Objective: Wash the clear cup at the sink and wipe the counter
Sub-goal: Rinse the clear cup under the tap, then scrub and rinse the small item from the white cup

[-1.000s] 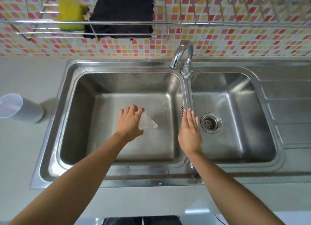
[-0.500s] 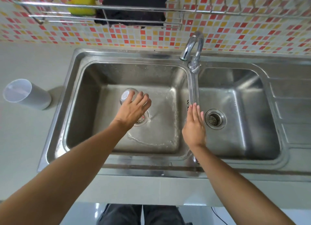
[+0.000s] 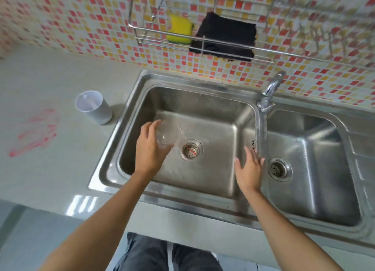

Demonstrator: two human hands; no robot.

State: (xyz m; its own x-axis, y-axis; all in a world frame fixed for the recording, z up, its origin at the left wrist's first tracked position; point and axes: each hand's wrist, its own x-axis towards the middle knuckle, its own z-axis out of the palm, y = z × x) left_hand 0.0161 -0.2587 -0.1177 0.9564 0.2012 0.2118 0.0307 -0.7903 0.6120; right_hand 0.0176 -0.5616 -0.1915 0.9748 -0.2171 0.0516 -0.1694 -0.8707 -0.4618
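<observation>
So the left hand (image 3: 150, 149) is down in the left basin of the sink (image 3: 129, 100), wrapped around the clear cup (image 3: 166, 136). The cup is tilted on its side above the basin floor, just up and left of the drain (image 3: 192, 149), and the fingers curl round its far side. It's see-through and a bit blurred, so which end points where is hard to call. There's a wet sheen on the basin floor near it.

The right hand (image 3: 248, 169) holds nothing: fingers spread, palm down, hovering over the right edge of the same basin, right beside the divider between the two bowls. The right bowl has its own drain (image 3: 279, 168), just beside that hand.

The tap (image 3: 271, 90) sits at the back over the divider; I can't see any water running from it.

Out on the desk (image 3: 50, 169), a white cup (image 3: 94, 107) stands upright just left of the sink rim. Further left there's a red smear (image 3: 34, 133) across the desk, well apart from the hands.

Up on the tiled wall, a wire rack (image 3: 203, 41) carries a yellow sponge (image 3: 179, 31) and a black cloth (image 3: 225, 37) side by side.
</observation>
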